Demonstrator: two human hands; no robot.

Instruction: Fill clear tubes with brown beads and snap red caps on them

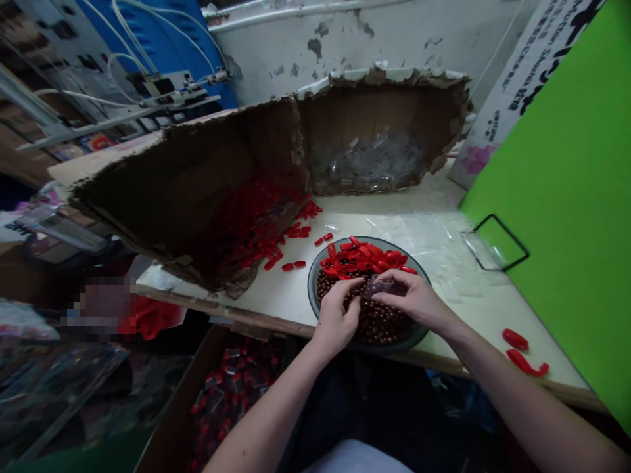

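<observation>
A round grey bowl sits at the table's front edge, holding many small brown balls with red plastic pieces heaped at its far side. Over the balls, my right hand pinches a small clear plastic container between thumb and fingers. Dark content seems to show through its wall, though it is too small to be sure. My left hand is just left of the container, fingertips curled down at the balls. Whether those fingers grip a ball is hidden.
A torn cardboard box lies open with red pieces spilling out. Beside it, another cardboard bin holds clear containers. A green panel borders the right side. Below left stands a carton of red-capped containers. Loose red pieces lie right.
</observation>
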